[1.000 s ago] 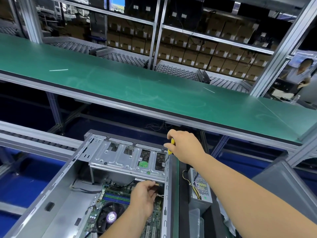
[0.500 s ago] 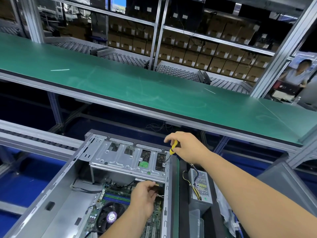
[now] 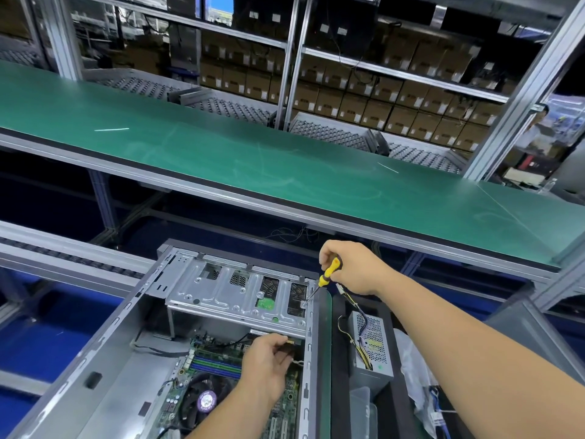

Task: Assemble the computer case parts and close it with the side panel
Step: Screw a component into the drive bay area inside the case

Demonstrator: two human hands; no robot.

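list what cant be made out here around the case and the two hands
All in the head view:
- Screwdriver tip: too small to tell whether it sits in a screw on the drive cage.
- Left hand: its fingers cover what they pinch.
- Computer case: near end cut off by the bottom edge.
- Right hand: palm hides the handle's top.

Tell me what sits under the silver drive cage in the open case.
Below the silver drive cage: green motherboard edge, black cables, left hand reaching in. Farther under is hidden.

computer case (image 3: 104,353): grey, on its side, open | drive cage (image 3: 234,289): silver, far end
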